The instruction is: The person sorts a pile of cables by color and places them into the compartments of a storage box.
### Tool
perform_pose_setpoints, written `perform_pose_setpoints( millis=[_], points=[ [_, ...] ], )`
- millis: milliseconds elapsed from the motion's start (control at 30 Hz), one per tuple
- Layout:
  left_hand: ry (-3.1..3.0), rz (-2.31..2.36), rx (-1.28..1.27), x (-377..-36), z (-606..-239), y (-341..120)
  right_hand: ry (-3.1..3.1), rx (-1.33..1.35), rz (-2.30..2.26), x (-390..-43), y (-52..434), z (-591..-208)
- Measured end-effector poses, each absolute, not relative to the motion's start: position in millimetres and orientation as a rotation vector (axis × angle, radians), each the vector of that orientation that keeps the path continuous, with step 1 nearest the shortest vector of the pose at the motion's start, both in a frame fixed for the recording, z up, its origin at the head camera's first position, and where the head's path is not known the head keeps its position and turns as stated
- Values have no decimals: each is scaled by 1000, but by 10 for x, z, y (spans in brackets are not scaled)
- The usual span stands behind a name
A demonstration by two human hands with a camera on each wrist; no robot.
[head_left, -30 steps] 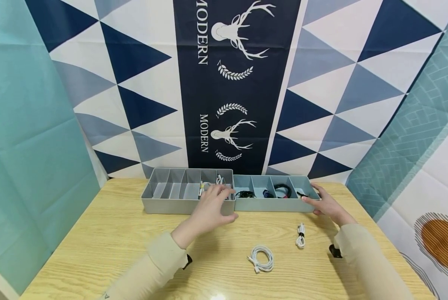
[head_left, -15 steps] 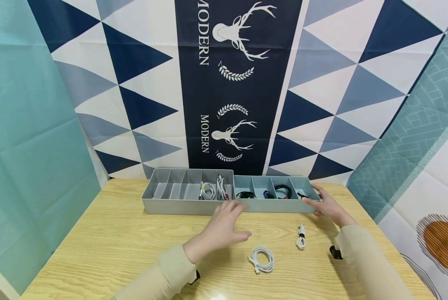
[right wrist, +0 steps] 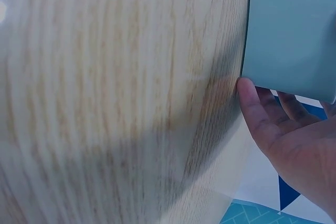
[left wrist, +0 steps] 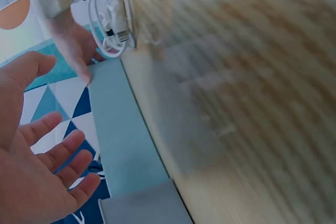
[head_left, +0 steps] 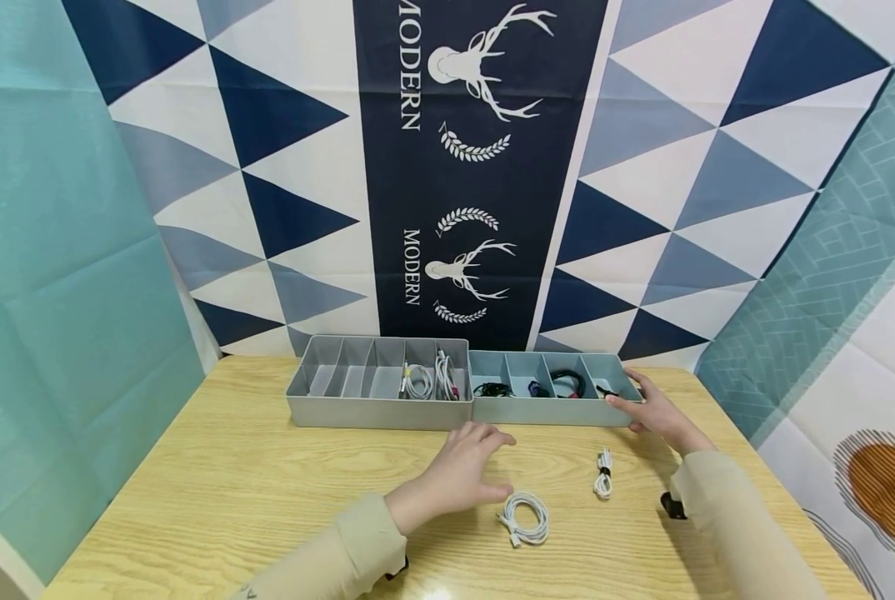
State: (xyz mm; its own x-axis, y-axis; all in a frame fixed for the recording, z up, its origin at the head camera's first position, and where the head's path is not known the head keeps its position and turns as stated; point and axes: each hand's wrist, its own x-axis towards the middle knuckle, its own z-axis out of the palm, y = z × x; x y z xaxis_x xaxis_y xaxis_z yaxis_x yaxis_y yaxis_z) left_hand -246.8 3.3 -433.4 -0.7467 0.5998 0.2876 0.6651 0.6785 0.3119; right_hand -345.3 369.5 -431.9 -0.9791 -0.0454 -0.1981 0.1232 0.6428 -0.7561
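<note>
My left hand (head_left: 458,471) hovers over the table with fingers spread, holding nothing; its thumb tip is right by a coiled white cable (head_left: 542,521). The left wrist view shows its bare palm. My right hand (head_left: 657,417) holds the right end of a blue-grey divided box (head_left: 552,412), thumb over the front rim and fingers against the end wall. In the right wrist view one fingertip (right wrist: 247,86) is at the box's lower corner. Between the hands lies a second white cable (head_left: 603,481), bundled with a black tie.
A grey divided box (head_left: 376,414) stands end to end with the blue-grey one, white cables (head_left: 445,379) in its right compartments. The blue-grey box has dark cables in its compartments, including a black coil (head_left: 580,382). A patterned cloth (head_left: 447,167) hangs behind.
My left hand has come away from the grey box, moving right and toward me to the coiled cable. White cables in the grey box are uncovered. My right hand stays at the box end.
</note>
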Motion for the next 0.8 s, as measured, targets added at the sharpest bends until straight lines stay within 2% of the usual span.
perform_pose_setpoints(
  millis=[800],
  points=[
    [-2843, -596, -1256, -2616, -4546, 199, 2670, 57, -1256, -3459, 3694, -4331]
  ],
)
